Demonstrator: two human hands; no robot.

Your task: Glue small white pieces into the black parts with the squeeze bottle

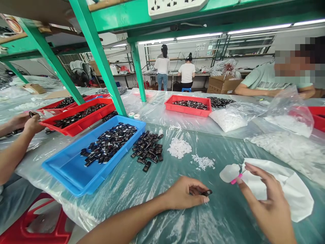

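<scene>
My left hand [186, 194] is closed around a small black plastic casing [207, 192], with one end poking out past the fingertips. My right hand [269, 200] pinches a small pink tool [236, 179] between thumb and forefinger; its exact kind is unclear. The pink end lies over a whitish, translucent flat piece [228, 173] on the table. Under and behind my right hand is a white sheet [297, 193]. Beyond my hands lie a heap of tiny white bits [203, 162], a pile of larger white pieces [179, 148] and a pile of black casings [147, 147].
A blue tray [68, 169] of black casings stands to the left. Red trays [166, 105] hold more. Bags of white pieces [228, 120] are at the right. Green shelf posts [98, 57] rise ahead. Another person's hands [31, 123] work at far left; a person [269, 81] sits opposite.
</scene>
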